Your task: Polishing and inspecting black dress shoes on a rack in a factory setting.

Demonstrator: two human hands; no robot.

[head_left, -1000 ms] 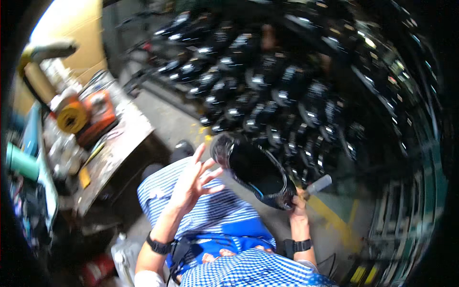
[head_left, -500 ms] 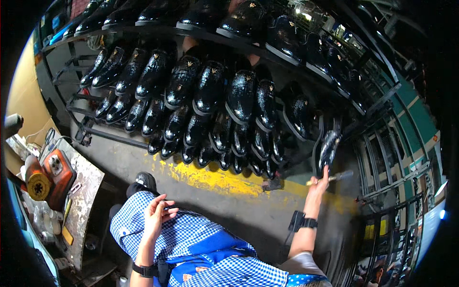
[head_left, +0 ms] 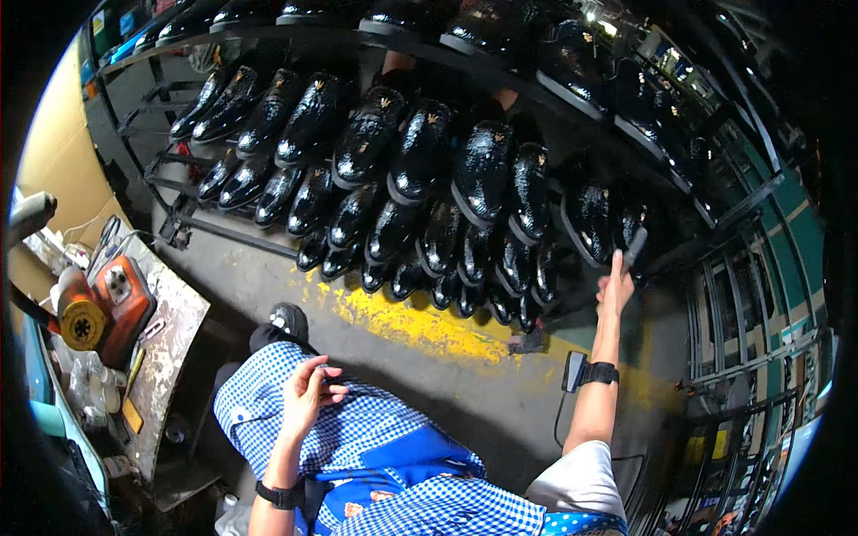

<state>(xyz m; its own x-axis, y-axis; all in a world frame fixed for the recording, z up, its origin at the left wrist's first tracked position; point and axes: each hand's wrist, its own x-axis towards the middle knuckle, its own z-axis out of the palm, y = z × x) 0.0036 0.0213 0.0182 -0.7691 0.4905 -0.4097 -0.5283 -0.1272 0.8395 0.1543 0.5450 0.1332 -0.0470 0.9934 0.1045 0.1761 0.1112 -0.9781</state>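
Observation:
My right hand [head_left: 615,290] reaches out to the right end of the shoe rack, its fingers closed round a slim tool with a flat grey end [head_left: 635,244]. The tool's kind cannot be made out. Just beyond it is a glossy black shoe [head_left: 632,220], partly hidden, and left of that another black shoe [head_left: 590,223] with a small gold ornament. Whether my hand touches either shoe is unclear. Above the blue checked apron [head_left: 349,429] my left hand [head_left: 311,390] hovers, palm inward, fingers loosely bent and apart, with nothing visible in them.
Several rows of glossy black shoes [head_left: 423,156] fill the dark metal rack [head_left: 241,239] ahead. On the left, a worn workbench [head_left: 179,308] carries an orange machine [head_left: 125,295]. Metal racks [head_left: 746,308] stand to the right. Yellow paint [head_left: 402,323] marks the floor.
My right hand has moved farther out toward the rack, and the tool now points upward instead of sideways. The rightmost shoe sits higher, nearer the rack. My left hand barely moved; the view shifted slightly.

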